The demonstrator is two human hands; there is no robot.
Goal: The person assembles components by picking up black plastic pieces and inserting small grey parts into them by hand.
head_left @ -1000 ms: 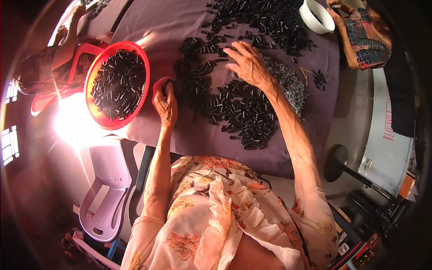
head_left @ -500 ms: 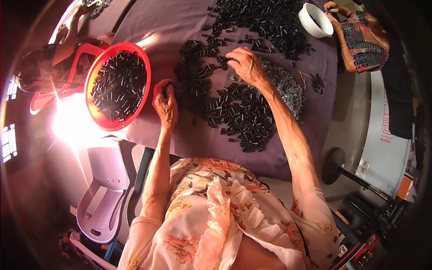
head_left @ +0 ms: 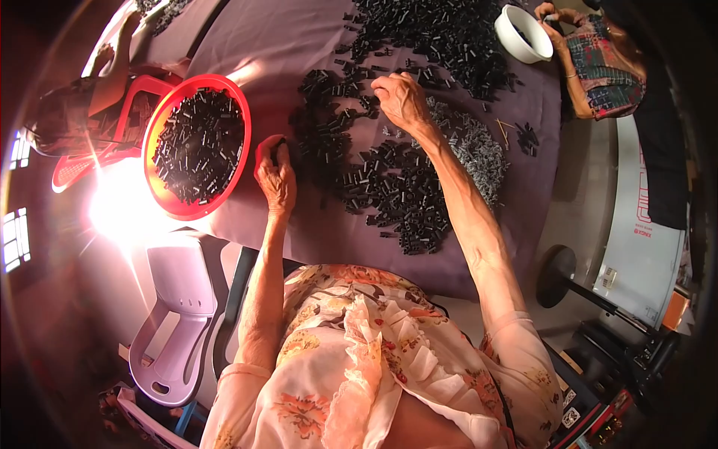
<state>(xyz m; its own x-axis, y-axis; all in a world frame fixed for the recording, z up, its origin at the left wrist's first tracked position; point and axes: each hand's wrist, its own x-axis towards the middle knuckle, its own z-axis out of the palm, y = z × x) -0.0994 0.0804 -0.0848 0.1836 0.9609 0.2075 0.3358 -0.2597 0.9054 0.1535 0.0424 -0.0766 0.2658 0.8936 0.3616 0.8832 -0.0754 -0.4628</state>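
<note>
My left hand (head_left: 276,178) is closed beside the red basin, its fingers curled inward; whatever they hold is hidden. That red basin (head_left: 244,161) is filled with small black plastic pieces (head_left: 200,142). Farther out over the purple cloth, my right hand (head_left: 404,102) has thumb and fingers pressed together at the edge of some scattered black pieces (head_left: 365,102). I cannot make out anything between those fingertips. Below my right wrist lie a heap of black pieces (head_left: 407,191) and a pile of small grey metal-looking pieces (head_left: 482,153).
A large heap of black pieces (head_left: 434,37) covers the far side of the purple cloth (head_left: 262,45). At the far right, another person's hand (head_left: 548,19) is by a white bowl (head_left: 507,34). A red chair (head_left: 138,90) and a pale purple chair (head_left: 179,277) stand at the left.
My right hand has shifted slightly away from me and to the left, its fingers still pressed together. My left hand has stayed beside the basin.
</note>
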